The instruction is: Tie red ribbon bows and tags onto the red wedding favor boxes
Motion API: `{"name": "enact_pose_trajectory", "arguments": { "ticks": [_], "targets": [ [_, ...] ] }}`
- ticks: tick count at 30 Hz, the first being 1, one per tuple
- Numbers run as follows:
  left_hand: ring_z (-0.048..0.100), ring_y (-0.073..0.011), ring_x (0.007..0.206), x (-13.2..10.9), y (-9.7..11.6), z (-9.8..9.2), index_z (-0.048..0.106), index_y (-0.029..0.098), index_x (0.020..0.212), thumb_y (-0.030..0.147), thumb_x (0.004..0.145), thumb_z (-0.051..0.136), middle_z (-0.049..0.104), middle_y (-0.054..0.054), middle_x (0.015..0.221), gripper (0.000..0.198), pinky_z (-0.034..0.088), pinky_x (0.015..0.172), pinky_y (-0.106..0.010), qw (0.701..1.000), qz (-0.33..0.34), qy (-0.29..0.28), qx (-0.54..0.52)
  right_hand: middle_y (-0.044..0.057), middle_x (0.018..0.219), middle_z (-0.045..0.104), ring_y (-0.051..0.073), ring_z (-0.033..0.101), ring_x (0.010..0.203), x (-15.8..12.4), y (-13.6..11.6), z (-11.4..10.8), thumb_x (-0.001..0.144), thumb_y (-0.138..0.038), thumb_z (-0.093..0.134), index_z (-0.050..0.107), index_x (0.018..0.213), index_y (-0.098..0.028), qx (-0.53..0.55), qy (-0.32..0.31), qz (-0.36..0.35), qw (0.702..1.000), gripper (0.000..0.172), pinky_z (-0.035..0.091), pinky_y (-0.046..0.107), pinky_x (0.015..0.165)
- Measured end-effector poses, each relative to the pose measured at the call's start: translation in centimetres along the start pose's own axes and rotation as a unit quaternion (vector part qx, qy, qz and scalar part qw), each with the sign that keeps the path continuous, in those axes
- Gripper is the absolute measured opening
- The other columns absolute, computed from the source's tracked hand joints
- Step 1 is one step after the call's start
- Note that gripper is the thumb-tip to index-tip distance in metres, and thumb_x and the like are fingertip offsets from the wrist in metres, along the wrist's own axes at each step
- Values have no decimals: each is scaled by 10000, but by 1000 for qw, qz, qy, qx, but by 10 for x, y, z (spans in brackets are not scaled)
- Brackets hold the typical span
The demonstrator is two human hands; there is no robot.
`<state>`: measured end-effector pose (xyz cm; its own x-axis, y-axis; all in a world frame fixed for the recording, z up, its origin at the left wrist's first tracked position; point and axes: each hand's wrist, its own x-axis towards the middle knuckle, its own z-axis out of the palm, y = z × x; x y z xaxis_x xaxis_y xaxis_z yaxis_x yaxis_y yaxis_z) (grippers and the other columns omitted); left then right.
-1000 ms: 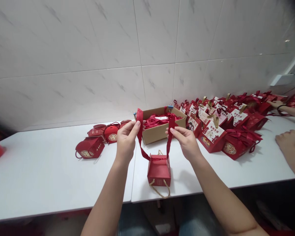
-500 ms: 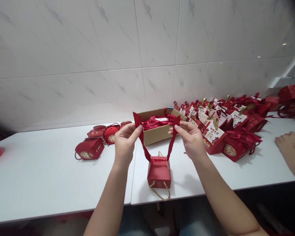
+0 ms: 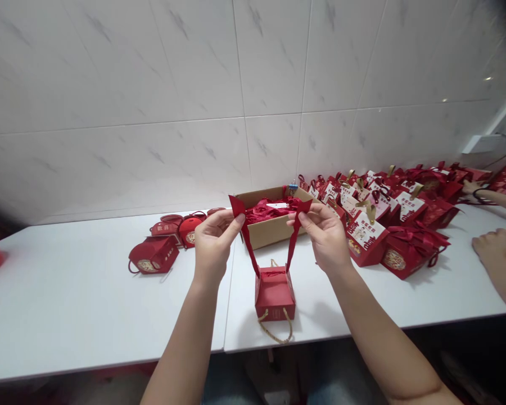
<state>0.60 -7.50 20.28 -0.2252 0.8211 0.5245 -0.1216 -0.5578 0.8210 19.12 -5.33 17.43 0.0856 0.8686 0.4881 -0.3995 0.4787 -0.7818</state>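
Note:
A small red gift box [image 3: 275, 292] stands near the table's front edge, with a gold rope handle [image 3: 274, 333] hanging at its front. From its two sides a dark red ribbon [image 3: 250, 247] rises in a V. My left hand [image 3: 216, 242] pinches one ribbon end between thumb and fingertips, the tip sticking up above them. The other end is pinched the same way by my right hand [image 3: 326, 236]. Both hands are raised above the gift box, apart from each other. Right behind them sits an open cardboard box [image 3: 270, 233] filled with red ribbons.
Several finished-looking red gift boxes [image 3: 366, 233] crowd the table's right side. More red boxes [image 3: 154, 256] are grouped left of the cardboard box. At the far right are another person's hands [image 3: 495, 244]. A tiled wall [image 3: 152, 163] backs the white table [image 3: 88, 315].
At the far right, another person's arm with a dark wristband has come into view, reaching among the red boxes. My hands keep their hold on the ribbon, nearly still.

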Motion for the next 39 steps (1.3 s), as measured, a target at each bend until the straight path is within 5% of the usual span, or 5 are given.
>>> {"name": "enact_pose_trajectory", "arguments": {
  "ticks": [18, 29, 31, 36, 39],
  "targets": [
    [658, -158, 752, 0, -2, 6, 722, 175, 779, 244, 658, 751, 719, -43, 790, 142, 533, 719, -281, 999, -7, -16, 43, -12, 681, 693, 124, 636, 567, 6, -7, 10, 726, -340, 696, 560, 838, -196, 3, -31, 67, 997, 228, 528, 293, 632],
    [594, -118, 646, 3, -1, 25, 608, 195, 866, 242, 642, 748, 641, -5, 741, 269, 470, 618, -226, 971, 44, -118, 205, -25, 606, 551, 90, 495, 567, 5, -10, 18, 785, -362, 622, 647, 700, -181, -91, -173, 55, 979, 201, 432, 222, 546],
    [605, -132, 686, 2, -3, 23, 614, 197, 852, 267, 660, 734, 653, -19, 786, 237, 478, 636, -234, 966, 22, -148, 211, -40, 560, 499, 78, 452, 530, 5, -7, 15, 788, -387, 627, 614, 650, -180, -87, -174, 66, 979, 249, 400, 208, 512],
    [630, -199, 805, -4, -9, 12, 676, 180, 799, 309, 780, 607, 683, -68, 798, 147, 510, 706, -300, 920, -123, -340, 151, -36, 601, 535, 70, 456, 510, 5, -3, 4, 803, -417, 608, 666, 780, -193, -42, -232, 125, 964, 233, 404, 204, 500],
    [614, -193, 761, -7, -13, 4, 679, 177, 742, 308, 789, 573, 665, -60, 759, 174, 515, 650, -294, 917, -173, -332, 137, -4, 672, 592, 86, 491, 546, 2, -11, -3, 833, -390, 566, 688, 821, -193, -106, -310, 115, 938, 231, 409, 208, 484]
  ]
}}
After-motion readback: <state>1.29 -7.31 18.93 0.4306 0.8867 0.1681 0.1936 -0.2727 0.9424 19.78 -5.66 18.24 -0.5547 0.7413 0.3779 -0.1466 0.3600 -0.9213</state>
